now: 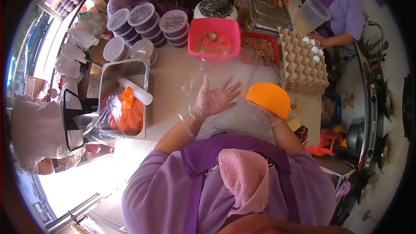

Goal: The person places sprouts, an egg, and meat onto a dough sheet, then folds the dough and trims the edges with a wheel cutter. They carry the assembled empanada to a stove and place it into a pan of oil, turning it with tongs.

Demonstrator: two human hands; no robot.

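Observation:
My left hand (216, 97), in a clear plastic glove, is raised over the table with its fingers spread and nothing held. On my right hand (265, 111) rests a smooth orange disc of dough (269, 99), which hides most of the fingers. Clear plastic sheeting (238, 119) lies around and between both hands. To the left stands a metal tray (147, 78) with an orange mass (130, 119) in a plastic bag and a white roller (136, 91) across it. Beyond my hands, a pink basin (214, 54) holds a spoon and some orange filling.
Stacked lidded tubs (173, 24) stand at the back left. A red tray of brown crumbs (259, 48) and egg cartons (303, 67) with several eggs are at the right. One person (342, 13) holds a clear container; others stand behind and left.

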